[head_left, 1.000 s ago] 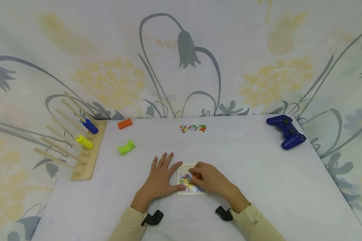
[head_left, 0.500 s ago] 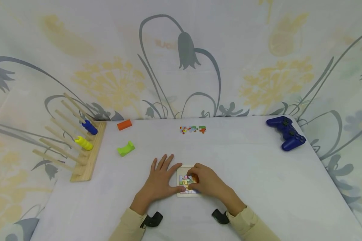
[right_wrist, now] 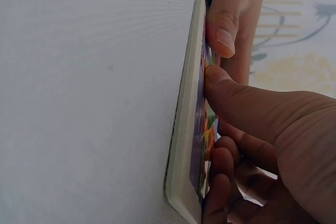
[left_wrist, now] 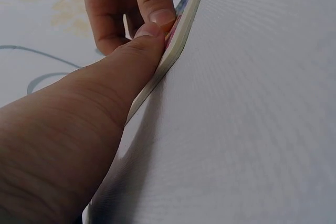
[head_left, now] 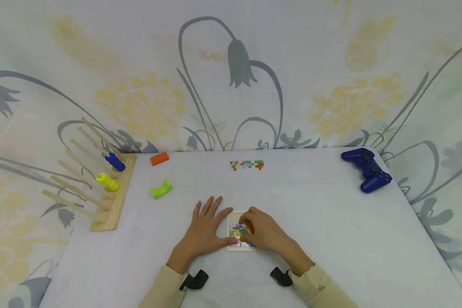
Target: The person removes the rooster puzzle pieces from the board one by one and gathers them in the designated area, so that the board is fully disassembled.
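Observation:
A small jigsaw puzzle in a pale frame (head_left: 232, 218) lies flat on the white table before me. My left hand (head_left: 201, 231) is spread at its left side, fingers straight, thumb resting on the puzzle's lower left part. Over the right half, my right hand (head_left: 267, 229) has its thumb and curled fingers on a puzzle piece (right_wrist: 208, 139), orange and green, within the picture. Its thumb is low against the puzzle in the right wrist view, close to the left thumb (left_wrist: 149, 31) seen in the left wrist view. The right hand hides much of the picture.
Several loose jigsaw pieces (head_left: 247, 164) lie in a row at the back. Left stands a wooden peg rack (head_left: 117, 201) with blue and yellow parts, near an orange block (head_left: 159, 158) and a lime-green curved block (head_left: 161, 189). A blue game controller (head_left: 365, 170) lies at the far right.
My right hand has shifted slightly left over the puzzle, its thumb now lower and closer to the left thumb. The left hand has stayed in place.

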The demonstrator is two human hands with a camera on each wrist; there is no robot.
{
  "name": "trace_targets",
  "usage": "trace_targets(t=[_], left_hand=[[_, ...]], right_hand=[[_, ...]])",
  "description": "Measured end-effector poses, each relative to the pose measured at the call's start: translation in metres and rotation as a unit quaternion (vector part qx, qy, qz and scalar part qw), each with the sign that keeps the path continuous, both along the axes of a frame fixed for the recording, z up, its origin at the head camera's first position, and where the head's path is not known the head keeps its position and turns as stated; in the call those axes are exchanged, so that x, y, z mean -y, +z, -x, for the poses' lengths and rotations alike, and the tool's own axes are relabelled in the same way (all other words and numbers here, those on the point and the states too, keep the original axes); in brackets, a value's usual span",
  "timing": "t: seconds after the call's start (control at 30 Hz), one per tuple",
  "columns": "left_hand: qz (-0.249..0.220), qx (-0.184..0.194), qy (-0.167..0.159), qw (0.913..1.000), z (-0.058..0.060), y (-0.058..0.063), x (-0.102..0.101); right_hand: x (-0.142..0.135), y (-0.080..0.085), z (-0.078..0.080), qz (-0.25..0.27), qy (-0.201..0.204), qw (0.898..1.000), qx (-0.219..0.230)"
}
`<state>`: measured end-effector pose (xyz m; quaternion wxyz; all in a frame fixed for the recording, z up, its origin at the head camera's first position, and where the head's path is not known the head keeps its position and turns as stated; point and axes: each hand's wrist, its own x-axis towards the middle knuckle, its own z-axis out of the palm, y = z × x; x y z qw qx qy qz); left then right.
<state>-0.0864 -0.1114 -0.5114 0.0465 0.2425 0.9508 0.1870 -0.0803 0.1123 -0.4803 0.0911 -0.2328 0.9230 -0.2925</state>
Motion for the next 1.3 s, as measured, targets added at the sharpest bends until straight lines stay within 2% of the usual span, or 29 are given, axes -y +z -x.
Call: trace_targets(t=[0.4, 0.6, 1.13, 1.3], left_hand=[[0.013, 0.014, 0.004, 0.9998, 0.0014, -0.0029, 0.0000], [0.018, 0.014, 0.005, 0.9997, 0.0021, -0.0047, 0.0007], [0.013, 0.021, 0.001, 0.9997, 0.0028, -0.0032, 0.0012], [0.014, 0.016, 0.001, 0.9998, 0.0023, -0.0040, 0.0013]], right_hand=[[0.0030, -0.0035, -0.0012, -0.015, 0.018, 1.000, -0.009], [0.0064, -0.0005, 0.0021, -0.020, 0.022, 0.999, 0.013], [0.0035, -0.0022, 0.0044, 0.017, 0.001, 0.999, 0.044], [0.0059, -0.0029, 0.0031, 0.006, -0.009, 1.000, 0.029]])
